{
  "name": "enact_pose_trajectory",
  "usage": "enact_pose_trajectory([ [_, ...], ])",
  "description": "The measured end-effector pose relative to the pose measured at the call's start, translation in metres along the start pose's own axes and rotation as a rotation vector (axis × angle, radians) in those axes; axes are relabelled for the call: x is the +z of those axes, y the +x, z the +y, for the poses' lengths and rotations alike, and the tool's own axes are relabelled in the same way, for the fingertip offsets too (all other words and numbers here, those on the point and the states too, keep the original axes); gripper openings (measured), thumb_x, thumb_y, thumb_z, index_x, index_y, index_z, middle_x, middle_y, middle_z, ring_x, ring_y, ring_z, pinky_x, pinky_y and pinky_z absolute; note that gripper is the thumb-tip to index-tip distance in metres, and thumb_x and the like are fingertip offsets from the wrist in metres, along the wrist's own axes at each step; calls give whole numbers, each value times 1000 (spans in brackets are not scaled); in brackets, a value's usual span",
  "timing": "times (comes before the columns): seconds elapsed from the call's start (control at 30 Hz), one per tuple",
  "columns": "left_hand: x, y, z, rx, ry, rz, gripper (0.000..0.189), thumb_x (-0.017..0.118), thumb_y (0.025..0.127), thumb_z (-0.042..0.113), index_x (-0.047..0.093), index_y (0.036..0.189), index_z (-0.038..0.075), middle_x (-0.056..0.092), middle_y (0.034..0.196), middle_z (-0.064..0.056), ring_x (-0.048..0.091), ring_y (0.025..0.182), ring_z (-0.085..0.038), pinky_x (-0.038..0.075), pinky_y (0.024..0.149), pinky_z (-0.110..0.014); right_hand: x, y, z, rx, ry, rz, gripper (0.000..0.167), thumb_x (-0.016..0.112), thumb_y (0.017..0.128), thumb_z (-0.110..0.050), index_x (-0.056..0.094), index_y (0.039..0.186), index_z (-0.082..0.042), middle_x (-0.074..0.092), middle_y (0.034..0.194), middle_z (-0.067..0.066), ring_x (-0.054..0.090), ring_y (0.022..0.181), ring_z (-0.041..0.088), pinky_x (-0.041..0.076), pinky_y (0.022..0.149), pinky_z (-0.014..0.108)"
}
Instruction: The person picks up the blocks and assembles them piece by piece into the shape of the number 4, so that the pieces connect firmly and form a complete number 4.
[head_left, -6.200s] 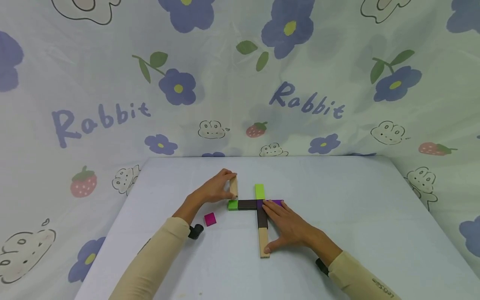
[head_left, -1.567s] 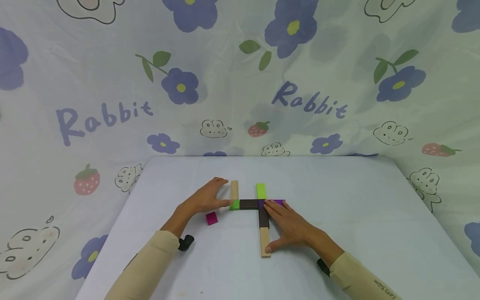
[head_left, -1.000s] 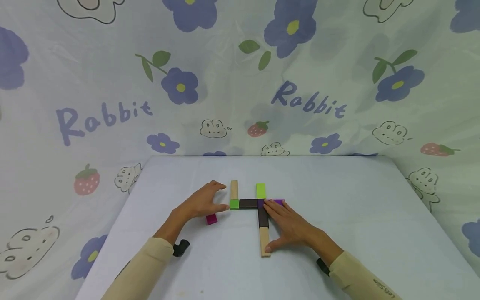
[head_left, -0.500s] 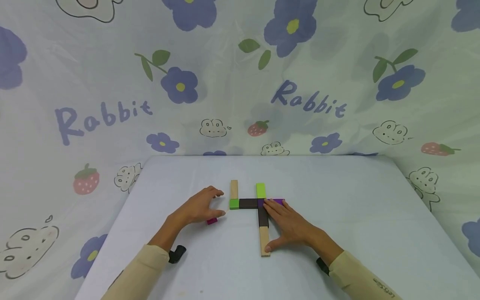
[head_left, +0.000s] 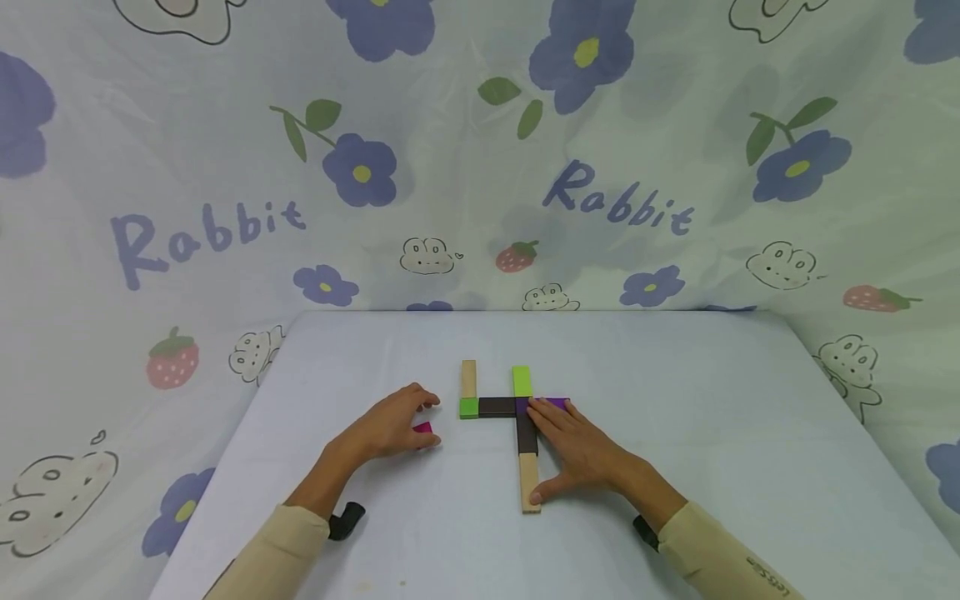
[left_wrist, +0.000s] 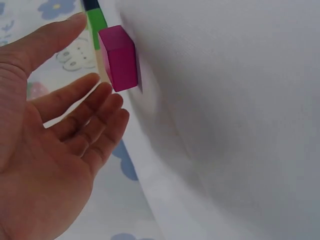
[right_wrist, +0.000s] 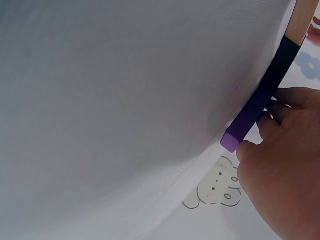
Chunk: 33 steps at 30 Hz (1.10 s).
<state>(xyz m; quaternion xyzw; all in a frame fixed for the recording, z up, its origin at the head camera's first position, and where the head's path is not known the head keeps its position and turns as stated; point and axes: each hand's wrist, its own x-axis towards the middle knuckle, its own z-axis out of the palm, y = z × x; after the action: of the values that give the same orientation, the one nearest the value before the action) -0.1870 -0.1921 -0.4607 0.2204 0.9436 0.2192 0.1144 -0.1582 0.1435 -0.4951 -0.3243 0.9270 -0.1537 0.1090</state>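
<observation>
My left hand [head_left: 386, 425] hovers at the magenta block [left_wrist: 120, 60], thumb and fingers spread apart with a gap between them. That block stands on the table and is partly hidden by the hand in the head view. My right hand [head_left: 585, 454] rests on a flat block arrangement, its fingers over the purple block [head_left: 557, 403] and its thumb at the near wooden block [head_left: 528, 479]. A dark block [head_left: 527, 435] lies between those two. Leftward runs a black block [head_left: 497, 407] to a green block [head_left: 468, 408], with another wooden block [head_left: 468, 379] behind it.
A lime green block [head_left: 521, 381] points away from the arrangement's crossing. The white table [head_left: 675, 367] ends at a back edge against a printed curtain [head_left: 465, 183]. A black wrist camera [head_left: 347, 522] sits by the left sleeve.
My left hand has let go of the wooden block, now lying behind the green block, and has drawn back toward the near left, over the magenta block. My right hand stays in place.
</observation>
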Motion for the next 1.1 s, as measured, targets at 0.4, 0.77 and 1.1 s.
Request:
enact_pose_trajectory([
  [0.4, 6, -7, -3, -55, -22, 1, 54, 86, 80, 25, 65, 125, 4, 61, 111, -3, 59, 104, -21, 54, 91, -38, -1, -1, 0, 5, -3, -3, 132, 73, 65, -82, 25, 160, -3, 21, 167, 9, 17, 153, 28, 11, 122, 53],
  [0.77, 7, -12, -5, -38, -25, 22, 48, 87, 81, 22, 67, 120, 2, 62, 108, -4, 60, 101, -21, 55, 89, -38, -1, 0, 0, -10, 17, 5, 131, 73, 66, -81, 25, 160, -3, 21, 167, 10, 17, 153, 28, 11, 122, 53],
  [1.1, 6, -12, -7, -2, -45, 37, 32, 85, 83, 14, 71, 109, 2, 62, 96, 0, 57, 87, -17, 54, 77, -31, -1, -1, 1, -12, 11, 11, 131, 73, 66, -82, 25, 160, -3, 22, 167, 10, 18, 153, 28, 11, 122, 54],
])
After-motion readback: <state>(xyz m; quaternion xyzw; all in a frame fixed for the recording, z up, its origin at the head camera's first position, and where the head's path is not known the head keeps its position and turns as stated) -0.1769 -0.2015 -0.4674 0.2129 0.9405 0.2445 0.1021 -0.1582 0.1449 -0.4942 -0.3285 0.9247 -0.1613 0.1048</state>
